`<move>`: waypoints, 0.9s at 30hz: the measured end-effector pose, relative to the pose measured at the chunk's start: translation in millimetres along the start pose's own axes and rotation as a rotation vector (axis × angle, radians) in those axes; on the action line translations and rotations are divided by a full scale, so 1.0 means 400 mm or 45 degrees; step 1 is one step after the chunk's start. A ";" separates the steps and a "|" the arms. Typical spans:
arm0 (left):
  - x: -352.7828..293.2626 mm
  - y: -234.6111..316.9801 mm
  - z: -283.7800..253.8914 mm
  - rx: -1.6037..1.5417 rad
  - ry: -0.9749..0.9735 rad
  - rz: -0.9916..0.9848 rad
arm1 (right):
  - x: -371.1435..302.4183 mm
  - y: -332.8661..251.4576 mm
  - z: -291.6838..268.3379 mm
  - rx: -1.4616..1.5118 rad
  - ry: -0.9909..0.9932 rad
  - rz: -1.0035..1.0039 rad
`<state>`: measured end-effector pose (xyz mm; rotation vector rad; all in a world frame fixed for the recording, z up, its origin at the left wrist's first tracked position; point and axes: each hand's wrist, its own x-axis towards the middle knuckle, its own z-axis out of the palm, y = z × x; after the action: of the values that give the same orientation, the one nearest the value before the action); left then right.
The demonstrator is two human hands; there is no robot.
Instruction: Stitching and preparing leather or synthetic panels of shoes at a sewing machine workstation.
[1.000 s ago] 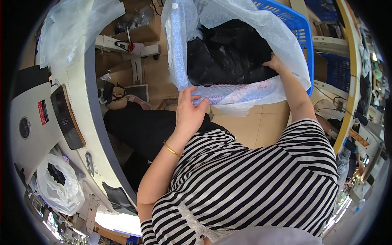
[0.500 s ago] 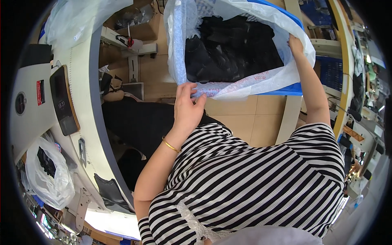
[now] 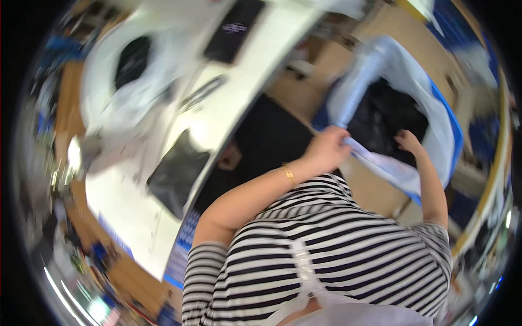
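A white plastic bag point(image 3: 405, 65) lines a blue bin point(image 3: 458, 140) at the right, its edge folded out over the rim. Inside lies a heap of black, leather-like pieces point(image 3: 380, 117). My left hand point(image 3: 329, 148), with a gold bracelet at the wrist, is closed on the bag's near left edge. Over the heap, inside the bag, my right hand point(image 3: 408, 141) has its fingers curled in at the black pieces. Blur hides whether it grips one.
The white worktable point(image 3: 244, 65) at left carries a dark phone point(image 3: 235, 30), a flat black piece point(image 3: 179, 174) by its edge and a white plastic bag point(image 3: 100, 76) with black contents. A yellow edge point(image 3: 478, 217) runs along the right.
The view has swung, so the table and bin sit differently. My right hand has left the bag's far right edge and come in over the black pieces. My left hand has closed on the edge.
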<state>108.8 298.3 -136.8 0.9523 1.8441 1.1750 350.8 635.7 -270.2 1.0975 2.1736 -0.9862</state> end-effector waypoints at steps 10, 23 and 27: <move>-0.370 -0.058 -0.247 -0.376 0.274 -0.104 | -0.442 -1.107 0.067 0.145 -0.967 -1.197; -1.386 -0.472 0.026 0.491 1.992 -1.899 | -0.750 -1.369 0.800 -0.599 -1.717 -2.008; -1.413 -0.575 0.216 -1.599 1.830 -0.868 | -0.803 -1.373 0.981 -0.797 -1.602 -2.296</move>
<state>394.4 -231.2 -269.6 -1.4241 1.3908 2.1958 113.8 -46.5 -77.2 -1.6912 1.5181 -0.8721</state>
